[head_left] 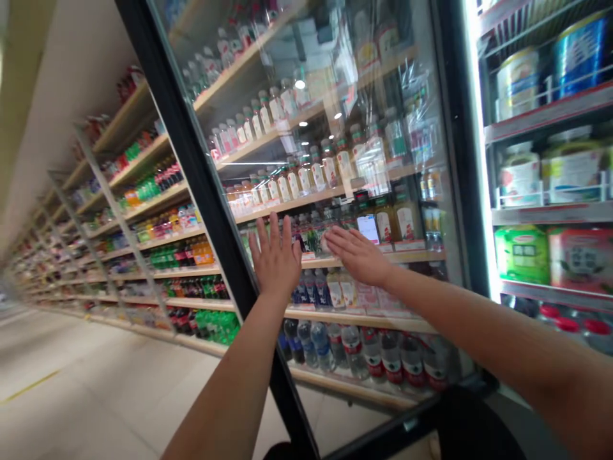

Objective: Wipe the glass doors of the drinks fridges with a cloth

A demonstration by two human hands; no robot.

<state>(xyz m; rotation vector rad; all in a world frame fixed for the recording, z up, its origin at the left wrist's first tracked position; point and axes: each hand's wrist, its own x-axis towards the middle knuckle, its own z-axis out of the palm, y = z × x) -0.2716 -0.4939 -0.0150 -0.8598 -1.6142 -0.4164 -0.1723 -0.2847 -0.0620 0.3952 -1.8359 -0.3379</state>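
Bright overall. White light strip [481, 147] right of my fingers [274, 231], blown out. Glass door [330, 137] ahead throws lamp reflections [299, 84] above them, a few bottles [374, 167] washed out. Shelving [112, 182] far left: wide-angle stretch, smeared. Floor [119, 383] below-left: soft.

Clear, flat glass door [330, 150] in a straight black frame [205, 191] bars my bare left hand [276, 259] and bare right hand [359, 255] from the pale wooden shelves [354, 317] behind; passable room left, above beige tiled floor [119, 377], and right, before grey, low-railed cooler shelves [555, 213].
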